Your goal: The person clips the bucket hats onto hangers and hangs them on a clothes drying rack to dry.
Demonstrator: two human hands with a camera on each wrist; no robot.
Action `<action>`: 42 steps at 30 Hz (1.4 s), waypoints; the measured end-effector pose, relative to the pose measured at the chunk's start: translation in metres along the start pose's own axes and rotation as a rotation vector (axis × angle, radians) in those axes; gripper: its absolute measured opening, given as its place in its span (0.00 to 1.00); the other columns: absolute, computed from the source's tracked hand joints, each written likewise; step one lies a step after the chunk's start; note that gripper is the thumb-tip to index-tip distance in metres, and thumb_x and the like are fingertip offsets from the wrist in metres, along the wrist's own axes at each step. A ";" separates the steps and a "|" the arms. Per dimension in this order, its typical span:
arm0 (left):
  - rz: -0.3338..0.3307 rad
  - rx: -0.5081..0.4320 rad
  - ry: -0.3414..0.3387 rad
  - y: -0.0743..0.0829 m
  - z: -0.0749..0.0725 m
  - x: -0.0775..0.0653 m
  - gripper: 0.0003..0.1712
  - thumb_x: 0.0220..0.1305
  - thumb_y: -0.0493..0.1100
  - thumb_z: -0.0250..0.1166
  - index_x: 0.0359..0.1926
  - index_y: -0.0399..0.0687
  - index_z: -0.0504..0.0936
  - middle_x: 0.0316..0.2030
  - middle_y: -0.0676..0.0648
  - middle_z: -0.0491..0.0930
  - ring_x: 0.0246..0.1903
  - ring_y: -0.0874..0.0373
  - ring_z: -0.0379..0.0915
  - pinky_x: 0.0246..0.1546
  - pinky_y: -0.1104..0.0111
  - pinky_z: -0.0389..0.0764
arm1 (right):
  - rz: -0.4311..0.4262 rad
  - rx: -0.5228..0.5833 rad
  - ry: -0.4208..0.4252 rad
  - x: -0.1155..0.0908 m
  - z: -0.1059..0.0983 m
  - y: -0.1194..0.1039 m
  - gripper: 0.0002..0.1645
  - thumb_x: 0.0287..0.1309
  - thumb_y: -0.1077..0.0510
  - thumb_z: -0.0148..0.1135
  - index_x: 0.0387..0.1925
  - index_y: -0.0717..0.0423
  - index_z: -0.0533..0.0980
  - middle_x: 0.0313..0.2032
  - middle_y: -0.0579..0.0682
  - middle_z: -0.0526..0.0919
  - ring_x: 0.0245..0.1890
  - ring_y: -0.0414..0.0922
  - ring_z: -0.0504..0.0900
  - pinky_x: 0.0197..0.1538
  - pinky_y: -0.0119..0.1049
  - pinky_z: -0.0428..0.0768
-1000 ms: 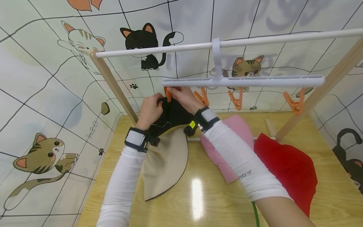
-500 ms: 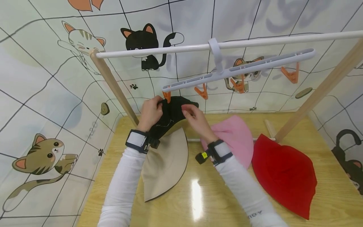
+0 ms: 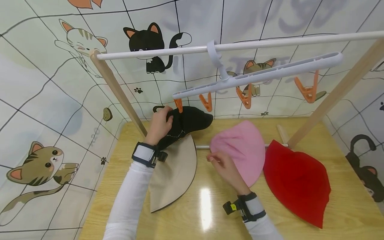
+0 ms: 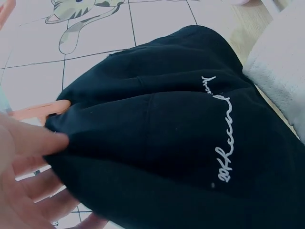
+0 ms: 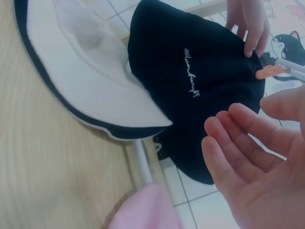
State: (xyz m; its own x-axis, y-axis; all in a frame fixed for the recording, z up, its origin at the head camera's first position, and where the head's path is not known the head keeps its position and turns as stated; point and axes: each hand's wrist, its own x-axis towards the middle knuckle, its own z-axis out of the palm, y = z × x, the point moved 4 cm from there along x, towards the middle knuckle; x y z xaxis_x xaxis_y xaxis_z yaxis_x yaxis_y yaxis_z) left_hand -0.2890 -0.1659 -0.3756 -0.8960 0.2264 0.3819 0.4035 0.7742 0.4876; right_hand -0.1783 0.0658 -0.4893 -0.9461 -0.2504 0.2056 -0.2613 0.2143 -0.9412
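Note:
A black bucket hat (image 3: pixel 192 121) with white script hangs from the leftmost orange clip (image 3: pixel 178 105) of a white hanger (image 3: pixel 255 76). My left hand (image 3: pixel 159 126) pinches the hat's edge just left of that clip; in the left wrist view the thumb (image 4: pixel 59 141) lies on the cloth and the other fingers are partly behind the edge. My right hand (image 3: pixel 223 166) holds nothing, its fingers loosely bent, over the table beside a pink bucket hat (image 3: pixel 244 146). Below the black hat lies a beige hat (image 3: pixel 174 180) with a dark rim, partly overlapping it in view.
The hanger hooks over a white rail (image 3: pixel 270 43) on wooden posts (image 3: pixel 117 90). Several orange clips hang along it, such as the far right one (image 3: pixel 309 90). A red bucket hat (image 3: pixel 297 180) lies on the wooden table (image 3: pixel 207 216). A cat-patterned wall stands behind.
My right hand has let go of the leftmost clip and moved down and right, near the pink hat. The hanger has swung from level to slanted. My left hand stays at the black hat.

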 end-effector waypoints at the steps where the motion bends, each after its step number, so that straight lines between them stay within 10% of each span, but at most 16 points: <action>1: -0.002 -0.007 -0.009 0.000 0.000 -0.002 0.12 0.64 0.30 0.58 0.48 0.30 0.76 0.43 0.33 0.80 0.41 0.40 0.78 0.43 0.52 0.76 | 0.009 -0.009 0.007 -0.004 -0.001 0.001 0.12 0.68 0.65 0.53 0.47 0.67 0.78 0.45 0.58 0.82 0.47 0.52 0.80 0.52 0.45 0.77; 15: -0.035 0.000 -0.031 -0.013 -0.016 -0.040 0.20 0.60 0.31 0.64 0.52 0.28 0.74 0.47 0.31 0.77 0.47 0.38 0.73 0.49 0.50 0.72 | 0.083 -0.011 0.041 -0.030 -0.013 0.012 0.10 0.67 0.65 0.54 0.44 0.65 0.79 0.40 0.53 0.83 0.43 0.49 0.81 0.48 0.40 0.78; 28: -0.178 0.027 -0.085 -0.067 -0.021 -0.101 0.14 0.59 0.29 0.62 0.46 0.26 0.77 0.43 0.30 0.79 0.44 0.35 0.75 0.47 0.47 0.73 | 0.167 0.008 0.002 -0.044 -0.014 0.025 0.09 0.68 0.65 0.54 0.43 0.65 0.79 0.40 0.58 0.83 0.43 0.51 0.81 0.49 0.38 0.77; 42: -0.190 -0.060 -0.096 -0.121 -0.011 -0.138 0.09 0.57 0.31 0.59 0.39 0.28 0.78 0.33 0.35 0.80 0.35 0.39 0.78 0.38 0.51 0.78 | 0.185 -0.024 -0.033 -0.050 -0.012 0.012 0.09 0.67 0.67 0.53 0.43 0.68 0.78 0.38 0.56 0.82 0.41 0.52 0.80 0.47 0.38 0.78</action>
State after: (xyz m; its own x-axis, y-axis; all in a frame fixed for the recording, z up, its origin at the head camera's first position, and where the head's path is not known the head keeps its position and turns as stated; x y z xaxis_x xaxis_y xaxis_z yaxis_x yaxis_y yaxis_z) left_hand -0.2121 -0.2976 -0.4791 -0.9694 0.1374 0.2036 0.2336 0.7723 0.5907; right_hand -0.1361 0.0924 -0.5072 -0.9718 -0.2350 0.0208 -0.0885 0.2815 -0.9555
